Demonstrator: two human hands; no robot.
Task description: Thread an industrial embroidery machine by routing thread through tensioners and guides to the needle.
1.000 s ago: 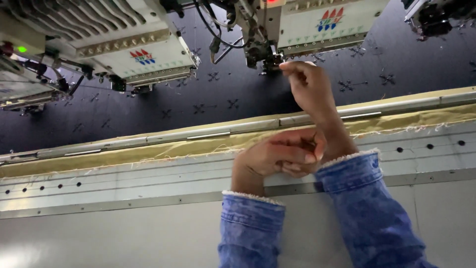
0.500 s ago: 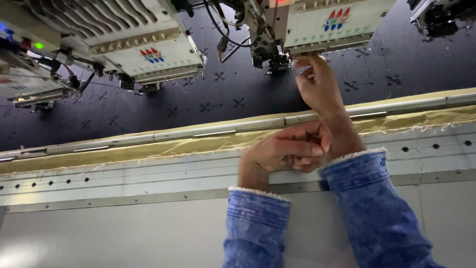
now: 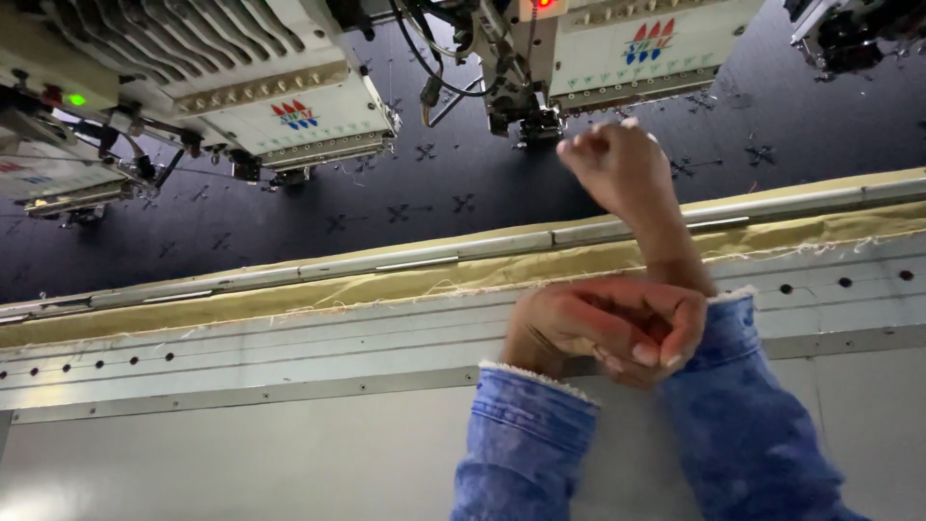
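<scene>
Head view showed two hands in blue denim sleeves and three white embroidery machine heads across the top of the frame, with a fourth dark one cut off at the upper right. A dark navy fabric sheet [image 3: 424,207] stitched with small cross motifs lay stretched in a long grey metal frame rail [image 3: 386,262]. Right hand [image 3: 617,174], upper centre-right, had its fingers bunched together just below the middle embroidery head [image 3: 588,53]; whether it pinched anything could not be told. Left hand [image 3: 608,323], lower centre, curled loosely closed against the right wrist.
</scene>
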